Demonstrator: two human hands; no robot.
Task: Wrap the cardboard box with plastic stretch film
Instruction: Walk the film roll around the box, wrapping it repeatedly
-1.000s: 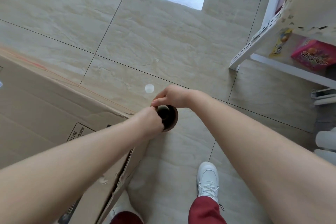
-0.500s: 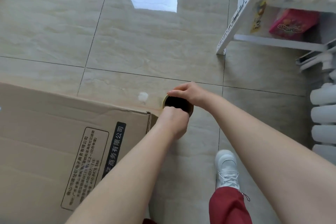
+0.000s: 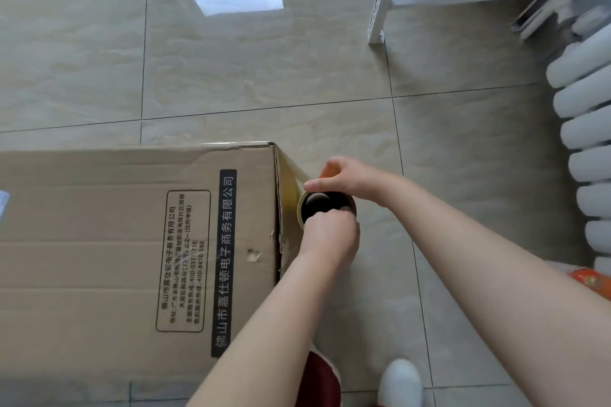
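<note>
One box [image 3: 132, 241]: floor [image 3: 264, 76], lower left.
Film [image 3: 291, 177]: now round the box corner, taut from corner to roll [image 3: 325, 204]; next side likely begins.
Left hand [image 3: 330, 238]: fingers clamped on roll's near rim.
Right hand [image 3: 352, 177]: fingers clamped on far rim.

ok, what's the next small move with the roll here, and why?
Probably carry the stretch film roll along this side face toward the near corner of the cardboard box, with the film taut. The left hand and right hand grip the upright roll's top just past the far corner, and the film spans only from that corner to the roll.
</note>
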